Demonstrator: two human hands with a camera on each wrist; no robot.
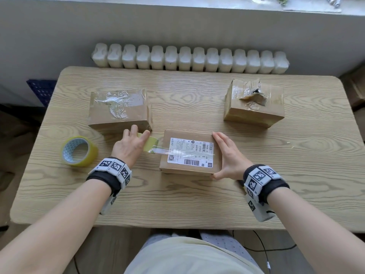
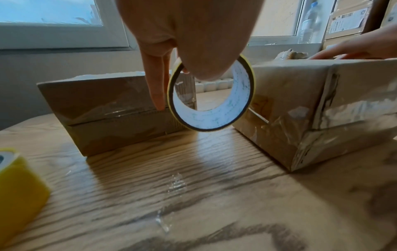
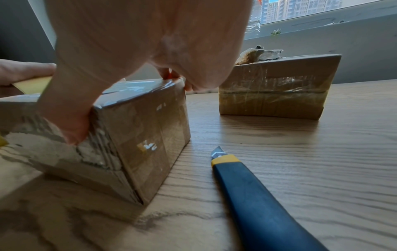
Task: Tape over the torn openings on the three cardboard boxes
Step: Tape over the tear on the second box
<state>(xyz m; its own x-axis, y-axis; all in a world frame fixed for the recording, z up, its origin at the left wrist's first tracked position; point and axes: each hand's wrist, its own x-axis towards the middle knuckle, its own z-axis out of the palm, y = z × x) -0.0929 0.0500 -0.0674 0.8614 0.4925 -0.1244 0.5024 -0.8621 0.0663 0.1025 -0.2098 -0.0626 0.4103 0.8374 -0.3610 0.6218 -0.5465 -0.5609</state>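
Three cardboard boxes sit on the wooden table (image 1: 197, 198). The left box (image 1: 118, 109) has clear tape across its top. The right box (image 1: 254, 103) shows a torn opening (image 1: 254, 94) on top. The middle box (image 1: 189, 153) carries a white shipping label, and a clear tape strip (image 1: 177, 153) runs across it. My left hand (image 1: 140, 133) pinches a thin tape roll (image 2: 210, 98) just left of that box, thumb through its core. My right hand (image 1: 223, 155) grips the middle box's right side, thumb (image 3: 73, 122) on the torn near face.
A fat yellow tape roll (image 1: 79, 151) lies at the left. A blue utility knife (image 3: 257, 195) with its blade out lies right of the middle box, under my right wrist. A white radiator (image 1: 189, 59) runs behind the table. A blue crate (image 1: 41, 89) stands at the far left.
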